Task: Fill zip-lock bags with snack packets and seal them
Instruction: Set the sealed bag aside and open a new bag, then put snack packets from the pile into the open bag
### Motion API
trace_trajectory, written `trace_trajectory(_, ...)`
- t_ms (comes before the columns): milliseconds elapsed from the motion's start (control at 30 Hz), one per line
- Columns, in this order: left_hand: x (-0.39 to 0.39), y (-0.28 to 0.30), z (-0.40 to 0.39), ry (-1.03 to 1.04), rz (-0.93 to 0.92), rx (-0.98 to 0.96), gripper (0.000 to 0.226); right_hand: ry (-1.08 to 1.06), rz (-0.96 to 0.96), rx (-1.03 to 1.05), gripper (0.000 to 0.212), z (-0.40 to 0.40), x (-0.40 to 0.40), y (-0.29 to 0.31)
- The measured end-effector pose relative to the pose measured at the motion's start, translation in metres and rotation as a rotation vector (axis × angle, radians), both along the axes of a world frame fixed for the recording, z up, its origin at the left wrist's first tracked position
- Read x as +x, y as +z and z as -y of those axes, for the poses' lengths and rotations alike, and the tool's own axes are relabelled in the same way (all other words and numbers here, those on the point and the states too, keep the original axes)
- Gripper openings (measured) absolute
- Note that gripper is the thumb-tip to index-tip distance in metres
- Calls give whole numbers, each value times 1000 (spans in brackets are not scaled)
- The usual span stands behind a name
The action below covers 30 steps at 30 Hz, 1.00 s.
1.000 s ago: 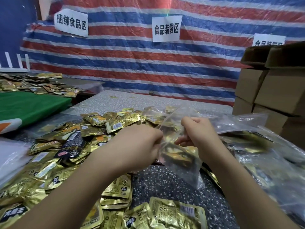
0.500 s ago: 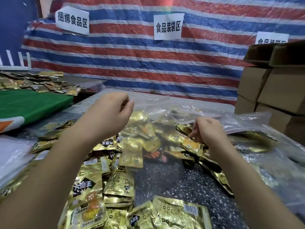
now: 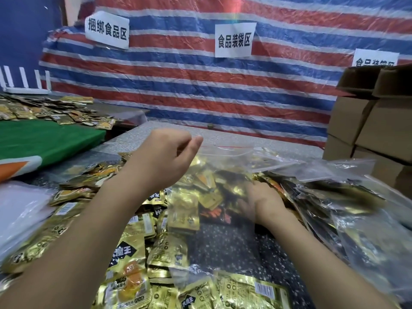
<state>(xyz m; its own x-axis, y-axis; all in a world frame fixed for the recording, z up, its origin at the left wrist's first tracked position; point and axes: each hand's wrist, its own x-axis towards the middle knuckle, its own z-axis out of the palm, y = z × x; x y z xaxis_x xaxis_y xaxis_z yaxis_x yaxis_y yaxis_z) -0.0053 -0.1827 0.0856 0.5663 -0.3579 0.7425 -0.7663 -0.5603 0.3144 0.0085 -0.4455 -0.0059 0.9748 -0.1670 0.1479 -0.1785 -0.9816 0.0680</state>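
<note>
A clear zip-lock bag (image 3: 225, 157) with a red zip line hangs open above the table, with several gold snack packets (image 3: 189, 210) in it. My left hand (image 3: 165, 159) is raised and pinches the bag's top left edge. My right hand (image 3: 264, 204) is low and shows hazily through the plastic, reaching among the packets in the bag. Its fingertips are hidden, so I cannot tell what it holds. Loose gold packets (image 3: 131, 259) are heaped on the speckled table (image 3: 223, 246) in front and to the left.
Filled clear bags (image 3: 347, 210) are piled on the right, with cardboard boxes (image 3: 374, 121) stacked behind them. A green-covered table (image 3: 44, 139) carrying more packets stands at the left. White plastic (image 3: 20, 210) lies at the left edge. A striped tarp hangs behind.
My left hand has lifted the bag's top edge up and to the left, so the bag is spread open. My right hand has dropped from the bag's mouth down into the bag.
</note>
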Motion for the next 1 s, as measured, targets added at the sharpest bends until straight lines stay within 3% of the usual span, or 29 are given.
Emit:
trace_trajectory(200, -2, 0, 4, -21, 44, 13, 47, -15, 7, -107, 54, -8, 9, 0)
trace_trajectory(267, -1, 0, 4, -27, 46, 15, 47, 46, 15, -124, 40, -14, 4, 2)
trace_trajectory(367, 0, -1, 3, -41, 46, 2, 48, 78, 47, 0, 25, -18, -3, 0)
trace_trajectory(500, 0, -1, 3, -60, 49, -19, 53, 10, 6, 131, 35, -15, -4, -6)
trace_trajectory(633, -1, -2, 3, -91, 24, -32, 53, 44, 149, 242, 27, -4, -8, 2)
trace_trajectory(733, 0, -4, 4, -82, -35, -38, 51, 94, 329, 546, 16, 2, -25, 23)
trace_trajectory(867, -2, -5, 4, -83, -97, -42, 42, 91, 351, 1181, 11, -3, -45, 68)
trace_trajectory(1000, -7, -3, 5, -90, -119, -14, 28, 216, 551, 1649, 14, 4, -59, 111)
